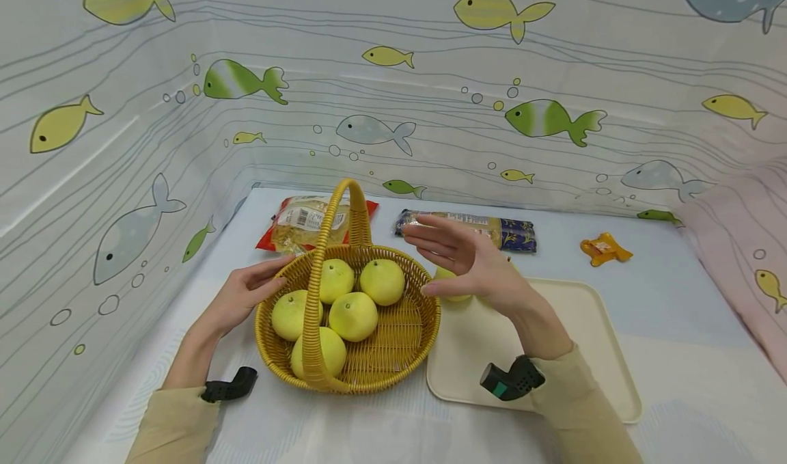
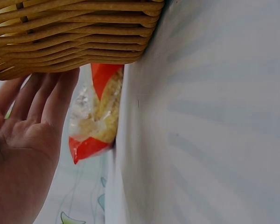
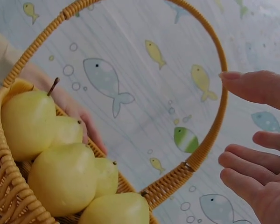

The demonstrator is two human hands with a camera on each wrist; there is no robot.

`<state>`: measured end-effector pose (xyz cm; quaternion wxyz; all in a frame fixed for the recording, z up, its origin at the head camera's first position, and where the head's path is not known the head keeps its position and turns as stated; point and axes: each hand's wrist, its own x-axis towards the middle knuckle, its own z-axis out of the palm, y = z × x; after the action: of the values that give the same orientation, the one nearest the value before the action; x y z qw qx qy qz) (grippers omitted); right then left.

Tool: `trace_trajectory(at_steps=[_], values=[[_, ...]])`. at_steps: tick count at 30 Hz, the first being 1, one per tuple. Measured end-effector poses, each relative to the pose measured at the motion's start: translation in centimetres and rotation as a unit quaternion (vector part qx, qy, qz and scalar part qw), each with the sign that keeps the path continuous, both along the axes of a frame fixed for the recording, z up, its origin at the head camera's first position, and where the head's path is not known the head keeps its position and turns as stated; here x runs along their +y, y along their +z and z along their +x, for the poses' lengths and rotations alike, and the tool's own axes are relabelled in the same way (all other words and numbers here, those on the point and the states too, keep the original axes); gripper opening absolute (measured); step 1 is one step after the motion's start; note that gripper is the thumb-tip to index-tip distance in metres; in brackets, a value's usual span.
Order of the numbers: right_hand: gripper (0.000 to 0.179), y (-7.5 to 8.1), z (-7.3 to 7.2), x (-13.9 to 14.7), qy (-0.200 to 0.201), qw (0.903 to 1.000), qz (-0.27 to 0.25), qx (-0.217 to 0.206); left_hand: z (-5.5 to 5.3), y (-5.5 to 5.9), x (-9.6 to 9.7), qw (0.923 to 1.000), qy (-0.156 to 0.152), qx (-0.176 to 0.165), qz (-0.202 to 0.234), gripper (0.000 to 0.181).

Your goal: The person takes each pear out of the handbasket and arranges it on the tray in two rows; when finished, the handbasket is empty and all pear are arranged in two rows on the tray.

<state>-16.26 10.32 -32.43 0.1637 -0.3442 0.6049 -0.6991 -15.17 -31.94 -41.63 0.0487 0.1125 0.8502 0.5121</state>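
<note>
**Five pears in the basket, both your hands loose beside it**

So the wicker basket sat on the near left part of the table, handle upright, with five pale yellow-green pears bunched mostly on its left side. The right side of its woven floor was bare.

Your left hand rested against the basket's left side, fingers fairly straight and touching the weave, not clenched round anything. Your right hand hung just right of the rim, over the tray, thumb and fingers spread apart and grasping nothing.

On the cream tray, to the right, another pear showed partly behind your right hand; can't tell how many were hidden there.

Along the far side you had a red-edged bag on the left, a blue-ended pack mid-table and a small orange packet over right.
</note>
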Motion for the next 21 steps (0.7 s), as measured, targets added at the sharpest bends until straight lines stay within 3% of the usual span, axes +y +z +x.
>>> trace_trajectory(at_steps=[12,21], values=[[0.092,-0.8,0.0,-1.5,0.036,0.9988,-0.029,-0.013,-0.1,-0.3,0.0,0.9999,-0.005,0.008,0.004,0.047],[0.095,-2.5,-0.5,-2.9,0.017,0.9996,-0.019,-0.014,-0.1,-0.2,0.0,1.0000,0.000,-0.001,0.002,0.047]])
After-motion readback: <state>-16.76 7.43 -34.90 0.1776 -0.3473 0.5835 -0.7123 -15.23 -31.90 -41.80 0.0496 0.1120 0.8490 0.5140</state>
